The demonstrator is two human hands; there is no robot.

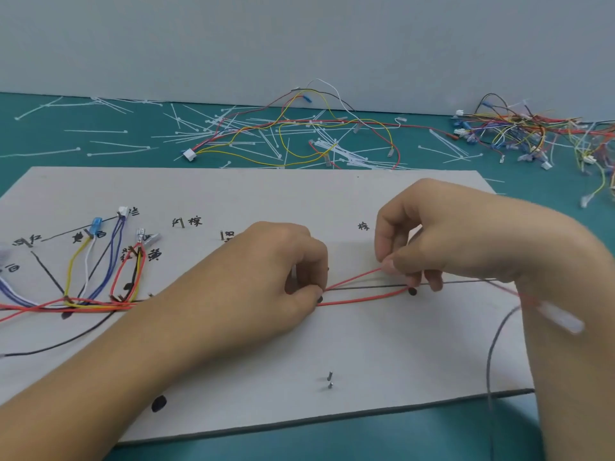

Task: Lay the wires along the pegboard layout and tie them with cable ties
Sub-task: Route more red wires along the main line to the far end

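Left hand: fingertips curled, pinching red wire at mid-pegboard.
Right hand: thumb and forefinger pinch the wire's upper run — right half of pegboard.
Risk: an overpull would likely drag the routed bundle out of layout — cause: right-hand tension.

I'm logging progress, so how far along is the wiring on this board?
Done: on the board, coloured wires at the left run to their labelled branches. In hand: the left hand and right hand both pinch a red wire, laying it along the drawn line. Left: a grey wire hangs loose off the right edge, and I see no tie on the bundle; cable ties lie scattered on the table behind.
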